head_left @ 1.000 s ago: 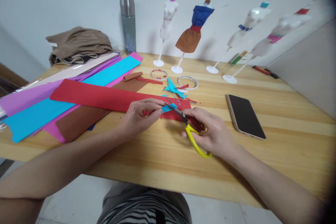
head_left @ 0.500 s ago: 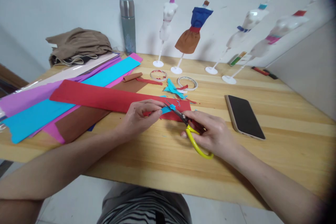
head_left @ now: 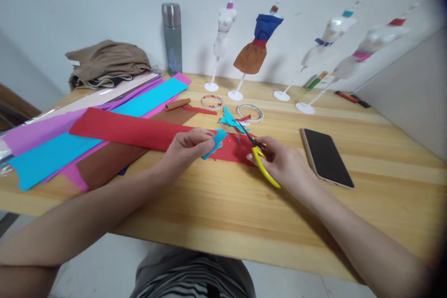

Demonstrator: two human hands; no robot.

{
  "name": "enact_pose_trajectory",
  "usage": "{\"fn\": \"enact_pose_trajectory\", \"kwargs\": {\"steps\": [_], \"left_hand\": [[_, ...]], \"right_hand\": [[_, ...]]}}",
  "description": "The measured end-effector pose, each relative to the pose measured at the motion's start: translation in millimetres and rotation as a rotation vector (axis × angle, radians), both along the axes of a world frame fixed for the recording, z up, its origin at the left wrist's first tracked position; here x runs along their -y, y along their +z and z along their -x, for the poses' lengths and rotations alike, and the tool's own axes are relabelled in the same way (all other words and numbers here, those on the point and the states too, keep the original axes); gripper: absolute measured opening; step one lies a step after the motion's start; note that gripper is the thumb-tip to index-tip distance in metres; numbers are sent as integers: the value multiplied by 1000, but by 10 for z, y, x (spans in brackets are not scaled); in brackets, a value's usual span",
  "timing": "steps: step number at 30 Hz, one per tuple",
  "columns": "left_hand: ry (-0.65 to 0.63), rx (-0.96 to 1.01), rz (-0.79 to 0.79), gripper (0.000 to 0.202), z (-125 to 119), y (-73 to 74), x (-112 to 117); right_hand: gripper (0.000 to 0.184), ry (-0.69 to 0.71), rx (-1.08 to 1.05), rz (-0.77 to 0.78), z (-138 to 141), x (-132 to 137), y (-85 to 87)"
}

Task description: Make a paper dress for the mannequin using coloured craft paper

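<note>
Between the thumb and fingers of my left hand [head_left: 186, 149] is a small piece of blue crepe paper [head_left: 219, 141], with ragged cut bits along one edge. My right hand [head_left: 284, 160] is closed round the yellow handles of the scissors [head_left: 260, 160]. Their dark blades point up and left, apart from the blue piece. Under both hands lies a long red crepe paper strip [head_left: 139, 131]. Blue scraps [head_left: 230, 120] and thin red scraps lie just beyond the blades.
Coloured crepe sheets [head_left: 101, 135] spread across the left side. Two tape rolls [head_left: 250, 113] lie in the middle, a phone [head_left: 326, 157] at right. Several small white mannequins stand along the wall, one wearing a blue top and brown skirt [head_left: 250, 59]. A flask [head_left: 172, 39] and brown cloth [head_left: 110, 60] are behind.
The scissors have drawn away from the blue piece, up and to the right. My left hand has turned the piece so it tilts upward.
</note>
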State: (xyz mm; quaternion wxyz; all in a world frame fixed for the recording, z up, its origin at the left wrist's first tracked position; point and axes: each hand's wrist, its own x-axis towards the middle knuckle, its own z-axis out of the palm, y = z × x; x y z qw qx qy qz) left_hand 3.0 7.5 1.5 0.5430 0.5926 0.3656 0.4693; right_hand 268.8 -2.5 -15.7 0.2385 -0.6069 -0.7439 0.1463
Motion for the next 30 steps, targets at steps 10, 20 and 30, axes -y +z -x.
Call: {"fn": "enact_pose_trajectory", "kwargs": {"steps": [10,20,30], "left_hand": [[-85,22,125,32,-25,-39,-16],[152,-410,-1066,9,21,-127,-38],[261,-582,-1289,11,45,-82,-52]], "right_hand": [[30,-67,522,33,-153,-43,124],[51,378,-290,-141,406,128,422],[15,498,-228,-389,658,22,481]]}}
